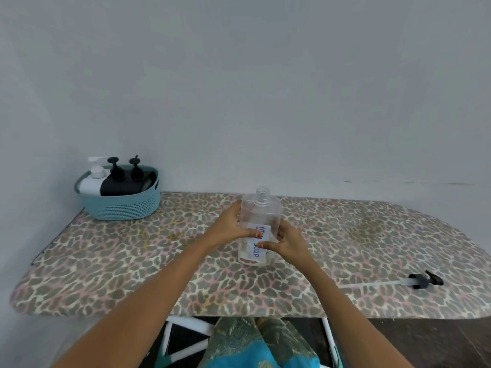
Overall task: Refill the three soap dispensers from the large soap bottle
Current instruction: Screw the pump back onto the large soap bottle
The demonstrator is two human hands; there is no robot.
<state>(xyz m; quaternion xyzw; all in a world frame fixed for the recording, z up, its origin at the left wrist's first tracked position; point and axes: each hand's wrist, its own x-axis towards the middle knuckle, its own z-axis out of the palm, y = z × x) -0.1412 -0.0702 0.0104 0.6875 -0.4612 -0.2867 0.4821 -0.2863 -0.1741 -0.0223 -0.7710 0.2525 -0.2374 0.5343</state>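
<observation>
Clear bottle (261,208), soap label, upright mid ironing board (132,274), neck uncapped, looks near empty. Left hand (231,225) and right hand (288,243) grasp its sides, fingers curled round.

Pump (422,280) lies at 4 o'clock, well apart. Basket (125,205) at 10 o'clock holds white pump bottle (91,181) and two black dispensers (119,184).

Step, likely: dispenser opened, awaiting fill. Next: fetch supply bottle, pour steadily into narrow neck.

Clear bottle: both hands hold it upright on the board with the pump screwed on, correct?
No. The head view shows the clear bottle with a bare neck; the pump lies on the board. The left hand and right hand do hold it upright.
</observation>
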